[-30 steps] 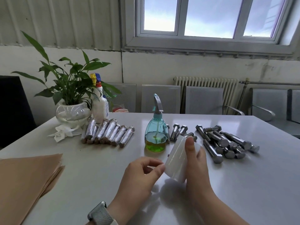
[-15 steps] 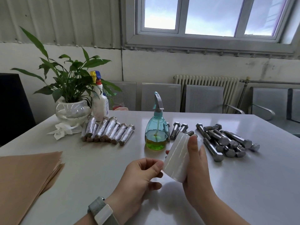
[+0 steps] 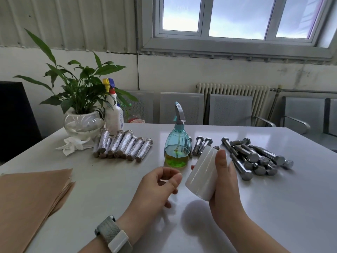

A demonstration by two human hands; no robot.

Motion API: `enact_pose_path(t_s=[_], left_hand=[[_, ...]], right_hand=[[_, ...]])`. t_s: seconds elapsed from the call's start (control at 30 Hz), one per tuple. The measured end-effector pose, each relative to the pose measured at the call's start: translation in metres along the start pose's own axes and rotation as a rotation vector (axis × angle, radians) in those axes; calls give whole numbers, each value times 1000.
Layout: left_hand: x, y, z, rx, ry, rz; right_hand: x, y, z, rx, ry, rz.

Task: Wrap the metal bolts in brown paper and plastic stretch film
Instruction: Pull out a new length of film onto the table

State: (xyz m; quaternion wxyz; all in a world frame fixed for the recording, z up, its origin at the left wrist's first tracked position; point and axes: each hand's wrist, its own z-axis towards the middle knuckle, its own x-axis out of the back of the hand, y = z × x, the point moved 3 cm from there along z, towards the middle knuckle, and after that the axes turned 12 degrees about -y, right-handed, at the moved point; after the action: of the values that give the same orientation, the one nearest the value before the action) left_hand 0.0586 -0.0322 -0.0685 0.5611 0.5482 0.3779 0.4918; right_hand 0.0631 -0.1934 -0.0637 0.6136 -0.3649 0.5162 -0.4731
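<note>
Above the near centre of the table, the roll of stretch film is held tilted and clear of the surface in the right hand, thumb laid along its side and fingers curled behind it. The left hand sits just beside the roll's lower edge, thumb and forefinger pinched narrow with nothing solid seen between them; whether a film edge is caught there cannot be told.

Judgement: the step in hand is finding and freeing the film's loose end, ahead of the next wrap. The next move calls for a fingertip to lift that edge and draw out a length while the right hand lets the roll turn.

Unwrapped bolts lie in a loose pile beyond and right of the roll. A spray bottle with green liquid stands just behind the hands. Finished wrapped bolts lie in a row further left, beside a potted plant. Brown paper sheets are stacked at the near left edge.

Against the frame half a second ago, the left hand has drawn slightly away from the roll, opening a small gap, and the roll sits marginally more upright. Everything on the table is unmoved.
</note>
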Motion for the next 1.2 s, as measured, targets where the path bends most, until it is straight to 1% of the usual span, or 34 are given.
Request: enact_pose_path(t_s=[0.07,0.1,0.3,0.4,0.57,0.67,0.73,0.9,0.97,1.07,1.13,1.2], left_hand=[[-7,-1,-2,16,-49,-72],[-10,-2,-3,18,-48,-111],[-19,-8,-5,4,68,-268],[-22,-10,-4,54,72,-367],[-24,-12,-2,144,47,-406],[-22,-14,-1,196,8,-346],[-19,-14,1,188,23,-275],[0,-5,4,18,152,-35],[3,-2,2,-27,116,-1],[-5,-1,-1,-34,-33,13],[-10,0,-2,-103,-27,146],[-11,3,-3,-201,41,333]], right_hand=[[-1,0,-1,2,2,1],[-2,-1,-1,9,3,3],[-3,-2,-2,29,14,13],[-4,-3,-2,31,14,16],[-5,-2,-2,38,18,13],[-6,-2,-2,53,20,2],[-6,-2,-2,60,15,-5],[-5,-2,-2,47,-6,9],[-4,-2,-1,51,-5,12],[-3,-2,-1,67,3,9],[-2,-2,-1,78,8,4],[0,-2,1,98,18,-36]])
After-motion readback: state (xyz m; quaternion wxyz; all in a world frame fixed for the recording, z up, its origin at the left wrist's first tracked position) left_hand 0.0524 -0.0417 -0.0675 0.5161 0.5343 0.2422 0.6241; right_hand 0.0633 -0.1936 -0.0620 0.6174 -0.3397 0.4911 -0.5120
